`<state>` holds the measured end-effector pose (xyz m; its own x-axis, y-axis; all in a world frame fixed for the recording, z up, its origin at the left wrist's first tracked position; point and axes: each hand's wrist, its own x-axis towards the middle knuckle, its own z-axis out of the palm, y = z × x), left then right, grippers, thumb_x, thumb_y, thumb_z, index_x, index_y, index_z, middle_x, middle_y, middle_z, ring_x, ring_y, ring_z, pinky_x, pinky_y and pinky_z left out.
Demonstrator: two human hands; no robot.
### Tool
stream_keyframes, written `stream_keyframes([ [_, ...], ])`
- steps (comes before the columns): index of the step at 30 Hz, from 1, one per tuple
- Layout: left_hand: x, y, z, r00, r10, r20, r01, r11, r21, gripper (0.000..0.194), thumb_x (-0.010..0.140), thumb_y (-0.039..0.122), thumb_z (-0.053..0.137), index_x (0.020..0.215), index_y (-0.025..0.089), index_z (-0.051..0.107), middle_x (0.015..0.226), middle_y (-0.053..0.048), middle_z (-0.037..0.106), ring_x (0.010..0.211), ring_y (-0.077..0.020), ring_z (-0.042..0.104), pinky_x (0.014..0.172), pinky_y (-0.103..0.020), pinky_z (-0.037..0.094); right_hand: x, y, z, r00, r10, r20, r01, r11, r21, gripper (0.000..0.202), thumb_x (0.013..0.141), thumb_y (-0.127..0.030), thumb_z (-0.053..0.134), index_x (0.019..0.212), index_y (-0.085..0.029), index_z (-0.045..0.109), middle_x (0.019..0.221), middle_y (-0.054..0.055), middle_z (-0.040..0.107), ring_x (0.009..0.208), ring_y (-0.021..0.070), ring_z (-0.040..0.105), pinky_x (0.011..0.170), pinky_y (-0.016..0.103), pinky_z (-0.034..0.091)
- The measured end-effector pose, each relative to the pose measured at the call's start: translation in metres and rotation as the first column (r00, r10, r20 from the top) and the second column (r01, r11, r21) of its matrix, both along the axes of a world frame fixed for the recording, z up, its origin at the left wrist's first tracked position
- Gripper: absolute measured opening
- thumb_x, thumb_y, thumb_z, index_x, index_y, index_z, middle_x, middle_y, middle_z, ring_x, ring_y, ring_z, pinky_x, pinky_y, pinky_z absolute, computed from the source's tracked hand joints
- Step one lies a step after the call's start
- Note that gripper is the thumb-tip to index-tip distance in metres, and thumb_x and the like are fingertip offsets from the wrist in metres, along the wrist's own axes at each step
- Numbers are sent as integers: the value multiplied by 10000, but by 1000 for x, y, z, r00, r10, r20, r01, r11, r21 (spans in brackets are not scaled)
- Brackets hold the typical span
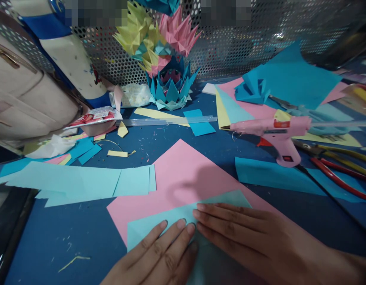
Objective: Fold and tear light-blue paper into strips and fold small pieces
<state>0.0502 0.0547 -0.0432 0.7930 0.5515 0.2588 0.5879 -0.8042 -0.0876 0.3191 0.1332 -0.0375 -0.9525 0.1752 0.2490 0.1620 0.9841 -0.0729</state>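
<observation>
Both hands flat, fingers straight, gripping nothing: left hand and right hand press light blue sheet on pink sheet, lower centre. Fold seems just begun; finished paper flower upper centre.

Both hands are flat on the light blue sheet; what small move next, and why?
Probably slide the right hand along the light blue paper sheet to sharpen its fold: both it and the left hand press flat, fingertips meeting, over the pink paper sheet.

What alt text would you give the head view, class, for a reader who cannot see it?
Two hands, left hand and right hand, press flat on a light blue paper sheet lying over a pink sheet on a dark blue table. Behind lie a pink glue gun, paper strips and spiky origami flowers.
</observation>
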Motion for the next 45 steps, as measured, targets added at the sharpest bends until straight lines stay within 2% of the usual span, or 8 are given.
stream_keyframes([
  [14, 1, 0, 1, 1000, 7, -1, -7, 1000, -9, 417, 1017, 104, 286, 1349, 133, 536, 1427, -48, 524, 1343, -159, 436, 1176, -332, 167, -1, 1, 0, 1000, 3, -23, -3, 1000, 4, 435, 957, -112, 327, 1341, -119, 532, 1407, 38, 534, 1364, 152, 406, 1103, 280, 414],
  [24, 0, 0, 2, 1000, -9, -23, 9, 1000, -5, 437, 1003, 70, 273, 1366, 118, 511, 1444, -64, 501, 1348, -171, 428, 1141, -318, 268, -2, 1, -1, 999, -4, -32, 4, 1000, 2, 449, 929, -81, 349, 1333, -124, 540, 1365, 45, 576, 1341, 142, 436, 1072, 271, 454],
  [29, 0, 0, 2, 1000, -4, -16, 4, 1000, -1, 420, 1009, 94, 287, 1362, 113, 514, 1443, -64, 502, 1353, -170, 423, 1148, -312, 260, -1, 1, -3, 1000, -1, -13, 2, 1000, 14, 466, 924, -66, 345, 1353, -128, 519, 1394, 29, 549, 1354, 134, 416, 1082, 267, 445],
  [42, -1, 0, 4, 1000, -16, -4, 16, 1000, 5, 400, 1008, 102, 312, 1313, 122, 569, 1406, -56, 548, 1331, -172, 456, 1156, -325, 248, -2, 1, -1, 999, -14, -34, 14, 1000, -4, 424, 952, -83, 348, 1321, -129, 551, 1354, 36, 586, 1326, 135, 454, 1096, 266, 420],
  [45, -1, -5, 4, 999, 41, 30, -41, 999, 0, 362, 1004, 109, 356, 1242, 139, 627, 1370, -34, 583, 1287, -150, 508, 1174, -321, 221, -2, 1, 0, 999, -8, -34, 7, 1000, -29, 413, 959, -97, 342, 1310, -114, 560, 1319, 61, 612, 1299, 145, 484, 1073, 277, 448],
])
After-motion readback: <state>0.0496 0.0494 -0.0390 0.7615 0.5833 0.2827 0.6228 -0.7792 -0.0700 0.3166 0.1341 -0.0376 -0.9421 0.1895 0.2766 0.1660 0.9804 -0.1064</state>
